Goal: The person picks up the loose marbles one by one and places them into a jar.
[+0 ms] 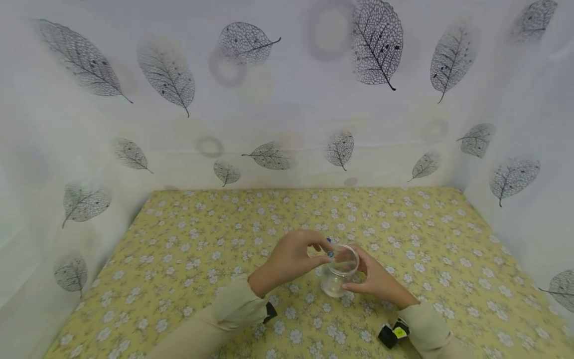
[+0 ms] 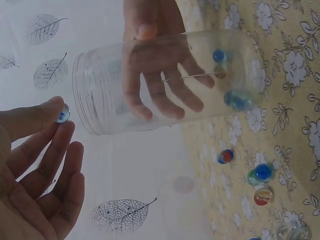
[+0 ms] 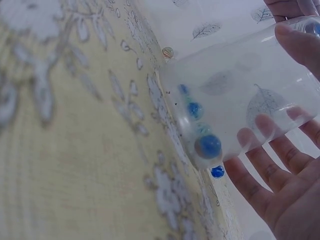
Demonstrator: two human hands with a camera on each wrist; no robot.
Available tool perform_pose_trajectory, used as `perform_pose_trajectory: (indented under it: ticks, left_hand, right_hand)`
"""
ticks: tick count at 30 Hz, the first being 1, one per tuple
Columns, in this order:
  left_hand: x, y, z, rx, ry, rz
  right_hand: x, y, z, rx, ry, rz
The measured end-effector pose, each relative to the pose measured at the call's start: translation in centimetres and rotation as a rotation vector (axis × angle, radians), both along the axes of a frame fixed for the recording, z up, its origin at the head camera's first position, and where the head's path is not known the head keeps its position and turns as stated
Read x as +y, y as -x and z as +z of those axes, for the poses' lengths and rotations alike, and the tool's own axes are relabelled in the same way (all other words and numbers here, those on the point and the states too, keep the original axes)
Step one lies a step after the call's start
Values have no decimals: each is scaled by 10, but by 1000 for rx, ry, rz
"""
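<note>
The right grip is clasping the clear jar by its side, the long axis running close to upright; just left of its open top, the left grip is pinching a clear-and-blue marble; inside marbles are lying at the bottom, loose marbles are resting nearby on the flowered table, and a leaf-printed wall is rising behind

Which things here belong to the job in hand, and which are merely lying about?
Belong, apparently:
clear jar, held by the right hand
marble pinched by the left hand
marbles inside the jar
loose marbles outside it, probably

Only surroundings:
flowered tablecloth
leaf-print backdrop
black wrist devices
</note>
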State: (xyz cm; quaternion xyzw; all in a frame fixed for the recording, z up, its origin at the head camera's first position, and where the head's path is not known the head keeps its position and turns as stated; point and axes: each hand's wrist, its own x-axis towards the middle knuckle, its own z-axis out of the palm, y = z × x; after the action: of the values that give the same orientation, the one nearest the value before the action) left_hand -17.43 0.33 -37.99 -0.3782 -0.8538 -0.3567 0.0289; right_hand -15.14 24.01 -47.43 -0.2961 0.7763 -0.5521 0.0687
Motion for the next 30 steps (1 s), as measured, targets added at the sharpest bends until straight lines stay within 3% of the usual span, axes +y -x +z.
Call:
perform_pose_trajectory:
  ticks: [13, 22, 30]
  left_hand:
    - [-7, -1, -2, 5, -3, -5]
    - [-39, 13, -4, -6, 15, 59]
    - [-69, 25, -19, -67, 110, 88]
  right_hand:
    - [2, -3, 3, -21, -36, -23]
    - [-1, -1, 4, -12, -38, -30]
    - [0, -1, 5, -20, -23, -22]
